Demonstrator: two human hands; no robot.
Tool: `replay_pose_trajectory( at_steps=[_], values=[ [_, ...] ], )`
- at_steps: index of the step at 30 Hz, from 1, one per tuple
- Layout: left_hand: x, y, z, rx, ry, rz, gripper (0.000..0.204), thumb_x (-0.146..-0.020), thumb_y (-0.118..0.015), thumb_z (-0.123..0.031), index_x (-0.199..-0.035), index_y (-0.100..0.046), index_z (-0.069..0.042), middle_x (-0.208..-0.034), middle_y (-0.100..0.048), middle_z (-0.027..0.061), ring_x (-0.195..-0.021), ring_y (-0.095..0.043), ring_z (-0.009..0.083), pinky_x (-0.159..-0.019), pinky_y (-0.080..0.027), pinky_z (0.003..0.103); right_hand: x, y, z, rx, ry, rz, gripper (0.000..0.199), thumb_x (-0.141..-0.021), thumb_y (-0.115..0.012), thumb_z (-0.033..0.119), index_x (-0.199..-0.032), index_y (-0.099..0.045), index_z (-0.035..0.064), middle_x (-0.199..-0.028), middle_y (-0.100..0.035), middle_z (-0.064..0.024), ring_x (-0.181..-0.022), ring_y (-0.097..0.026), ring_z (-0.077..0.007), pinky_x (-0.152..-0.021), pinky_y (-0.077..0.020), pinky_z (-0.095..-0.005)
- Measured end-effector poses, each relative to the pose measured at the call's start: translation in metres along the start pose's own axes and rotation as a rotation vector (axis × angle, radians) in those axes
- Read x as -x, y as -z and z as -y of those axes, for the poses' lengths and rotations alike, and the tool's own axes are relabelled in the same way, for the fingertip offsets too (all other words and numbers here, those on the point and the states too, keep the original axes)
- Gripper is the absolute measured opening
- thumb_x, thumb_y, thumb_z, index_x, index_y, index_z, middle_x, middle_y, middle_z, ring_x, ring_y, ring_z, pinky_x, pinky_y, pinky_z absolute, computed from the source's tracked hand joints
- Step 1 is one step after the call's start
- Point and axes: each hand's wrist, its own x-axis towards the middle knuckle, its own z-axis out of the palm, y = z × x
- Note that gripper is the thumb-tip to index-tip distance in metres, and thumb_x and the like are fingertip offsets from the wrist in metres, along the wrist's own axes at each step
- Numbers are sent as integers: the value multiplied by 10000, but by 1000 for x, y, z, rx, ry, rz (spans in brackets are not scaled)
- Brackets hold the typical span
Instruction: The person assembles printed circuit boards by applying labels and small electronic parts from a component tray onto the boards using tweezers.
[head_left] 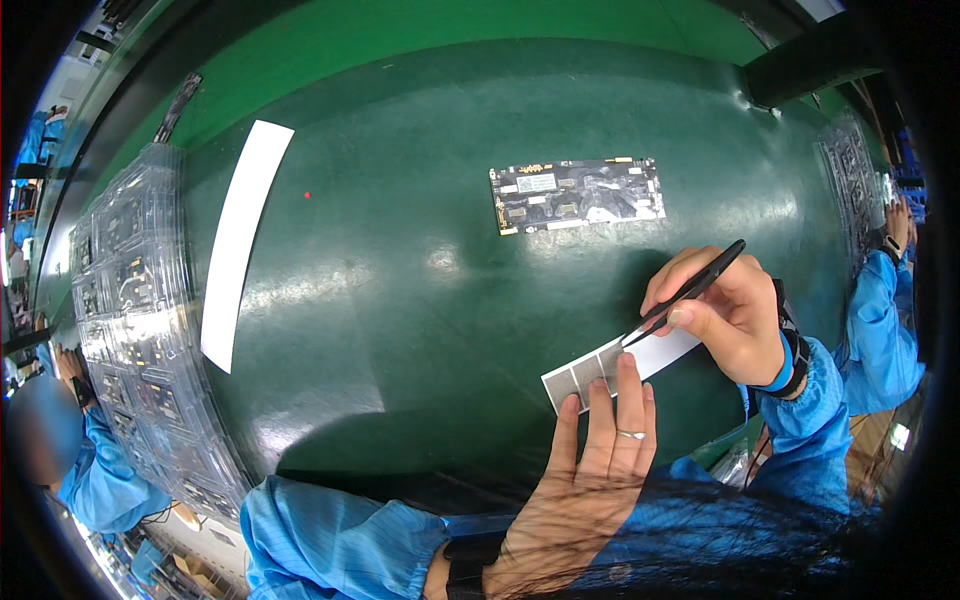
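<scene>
Black tweezers (690, 288) are pinched between the thumb and fingers of my right hand (735, 315). Their tips touch a grey square sticker on a white backing strip (672, 350), which lies slanted on the green table. My left hand (590, 470), a ring on one finger, lies with fingers stretched out and fingertips pressing the strip's near edge. Several grey squares (588, 376) sit side by side at the strip's left end. Farther off, a black circuit board (577, 195) with white and gold parts lies flat, apart from both hands.
A long white paper strip (243, 240) lies on the green table (380, 270) at left. Clear plastic trays of circuit boards (140, 290) line the left edge; more trays (848, 185) stand at far right. Co-workers in blue sleeves (880, 335) sit on both sides. A dark post (810, 65) rises at back right.
</scene>
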Motion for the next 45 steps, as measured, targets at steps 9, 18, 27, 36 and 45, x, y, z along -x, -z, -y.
replay_pose_trajectory(
  at_steps=[9, 18, 27, 36, 45],
  values=[
    [-5, -4, 0, -6, -15, -41, 537, -997, -400, -272, -1431, -476, 35, -1475, -490, 267, -1293, -505, 349, -1130, -407, 509, 1, 3, -1, 23, 3, -1, 106, -954, -657, 9, -1036, -659, -58, -951, -712, -130, -799, -706, -148, -701, -570, -270],
    [-22, 25, -19, 85, 184, 148, 887, -744, -735, -479, -1447, -492, 4, -1561, -401, 160, -1392, -433, 294, -1200, -359, 413, -3, -1, -2, -72, 29, -45, 100, -938, -671, 3, -1002, -654, -70, -951, -711, -163, -790, -710, -165, -697, -573, -275],
    [-7, -2, 3, -51, -6, -59, 529, -989, -403, -279, -1401, -518, 33, -1444, -530, 258, -1260, -529, 337, -1119, -414, 504, -6, 4, -2, 30, 48, 14, 94, -929, -683, -2, -997, -662, -63, -958, -721, -150, -785, -714, -159, -692, -572, -267],
    [-8, 3, -7, 85, 108, -27, 693, -857, -603, -378, -1417, -514, 21, -1521, -441, 213, -1334, -471, 315, -1167, -376, 440, -6, 4, 4, -133, -92, 4, 132, -977, -656, 51, -1055, -638, -54, -988, -710, -163, -856, -711, -173, -760, -596, -284],
    [-12, -14, -9, 102, 118, -57, 674, -844, -625, -382, -1391, -541, 2, -1511, -446, 201, -1326, -473, 319, -1163, -381, 442, -2, 7, -2, -116, -99, -61, 153, -999, -627, 84, -1082, -613, -44, -992, -694, -172, -871, -697, -171, -763, -596, -275]
  ],
)
